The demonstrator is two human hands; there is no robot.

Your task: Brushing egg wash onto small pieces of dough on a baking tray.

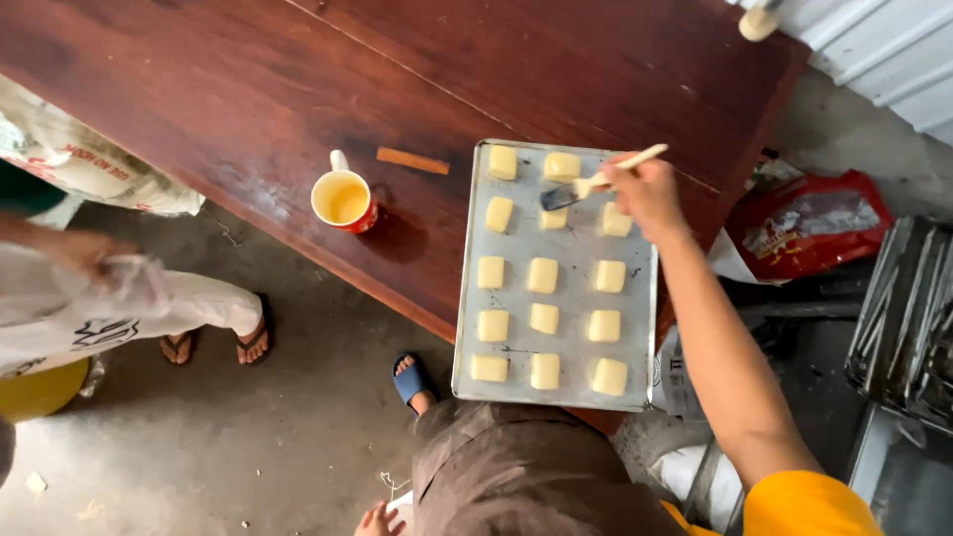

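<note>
Right hand [647,191] closed around a brush [596,181], bristles low over the far dough squares [559,167] on the tray [475,318]; cup [343,200] of yellow wash just beside for dipping; left hand [375,520] barely visible, grip unclear.

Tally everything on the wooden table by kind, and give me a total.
Pale yellow dough pieces: 14 in view
Metal tray: 1
Cup of yellow liquid: 1
Brush, held in the right hand: 1
Small wooden strip: 1
Total: 18
</note>
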